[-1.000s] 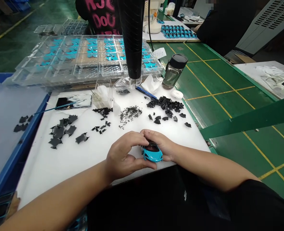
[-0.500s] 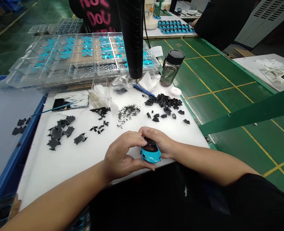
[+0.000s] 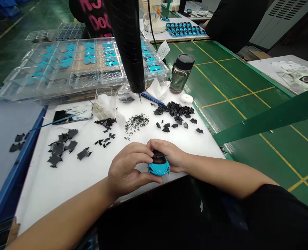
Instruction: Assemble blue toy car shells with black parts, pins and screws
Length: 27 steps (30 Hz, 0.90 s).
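Observation:
A small blue toy car point(image 3: 159, 168) with a dark windscreen is held near the front edge of the white work surface point(image 3: 86, 184), its nose toward me. My left hand point(image 3: 129, 168) grips its left side, thumb below and fingertips above. My right hand point(image 3: 169, 155) is wrapped round the rear and right side; some of its fingers are hidden behind the car. Beyond my hands lies a heap of tiny black screws point(image 3: 137, 123). Small black plastic parts point(image 3: 178, 110) are piled to its right, and larger black plates point(image 3: 61, 147) lie to the left.
An electric screwdriver point(image 3: 129, 45) hangs over the surface, bit down. Clear compartment trays point(image 3: 73, 74) with blue parts stand behind. A lidded bottle point(image 3: 182, 73) is at the back right, near a green beam point(image 3: 268, 126). Another person's dark sleeve point(image 3: 234, 24) shows farther back.
The whole view has shifted slightly, so the surface and hands appear farther left. The screwdriver hangs at a somewhat different slant. Both hands keep their hold on the toy car.

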{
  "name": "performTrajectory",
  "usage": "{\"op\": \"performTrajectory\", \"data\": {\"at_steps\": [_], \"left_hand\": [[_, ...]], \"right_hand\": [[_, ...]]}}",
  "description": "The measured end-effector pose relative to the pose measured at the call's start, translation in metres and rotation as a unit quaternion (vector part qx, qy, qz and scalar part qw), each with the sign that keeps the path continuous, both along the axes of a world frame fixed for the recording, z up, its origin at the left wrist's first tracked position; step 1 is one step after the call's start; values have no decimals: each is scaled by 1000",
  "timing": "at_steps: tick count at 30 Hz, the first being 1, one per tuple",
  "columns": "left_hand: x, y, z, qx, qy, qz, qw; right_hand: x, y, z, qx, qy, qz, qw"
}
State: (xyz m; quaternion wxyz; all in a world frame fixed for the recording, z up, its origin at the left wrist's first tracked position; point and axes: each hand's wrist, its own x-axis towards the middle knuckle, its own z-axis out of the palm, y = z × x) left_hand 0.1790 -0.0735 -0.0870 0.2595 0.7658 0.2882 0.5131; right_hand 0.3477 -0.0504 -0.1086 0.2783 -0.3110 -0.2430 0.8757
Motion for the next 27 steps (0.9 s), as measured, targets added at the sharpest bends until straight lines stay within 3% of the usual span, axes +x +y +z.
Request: {"op": "performTrajectory", "data": {"at_steps": [9,19,27], "left_hand": [[-2,0,3,11,23,-15,1000],[-2,3,8,9,134,-136,982],[-9,3,3,-21,127,-118,985]], "right_hand": [[0,0,-1,1,-4,0,1000],[-4,-3,4,-6,6,-34,999],[-3,-4,-2,-4,26,-31,999]]}}
